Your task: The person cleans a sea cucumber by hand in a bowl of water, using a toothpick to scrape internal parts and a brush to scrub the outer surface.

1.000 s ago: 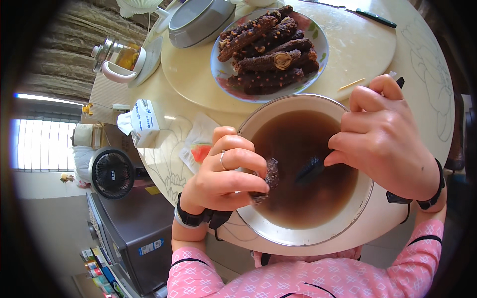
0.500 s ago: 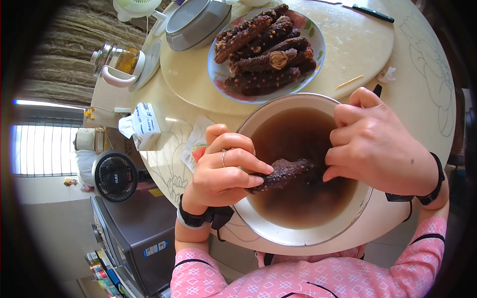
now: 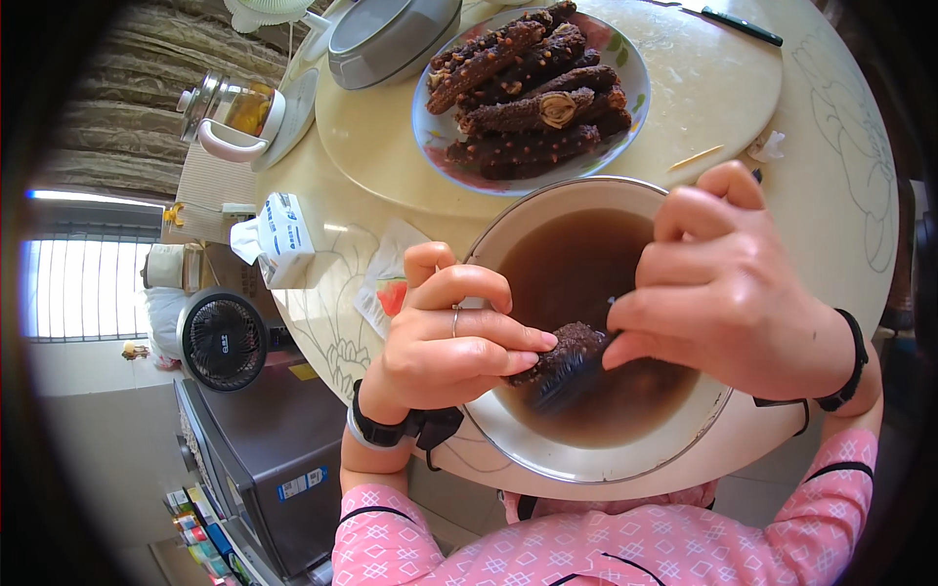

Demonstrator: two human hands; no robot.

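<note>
Over a white basin (image 3: 489, 444) of brown, cloudy water, my left hand (image 3: 440, 332) pinches one end of a dark, bumpy sea cucumber (image 3: 555, 354). My right hand (image 3: 733, 288) is closed round a slim black brush, much like a toothbrush. Its bristle head (image 3: 572, 379), blurred by motion, lies against the side of the sea cucumber, and the handle is mostly hidden by my fingers. Beyond the basin, several more sea cucumbers (image 3: 528, 107) are heaped on a flower-patterned plate (image 3: 630, 73).
The plate rests on a round turntable (image 3: 713, 88), with a grey lidded container (image 3: 386, 44), a dark-handled tool (image 3: 743, 26) and a thin yellow stick (image 3: 696, 157). To the left are a tissue pack (image 3: 283, 244), a glass teapot (image 3: 234, 112) and a black fan (image 3: 225, 340).
My right hand has moved left and slightly down, bringing the bristles onto the sea cucumber. The left hand has shifted slightly right, with the sea cucumber still in its fingers.
</note>
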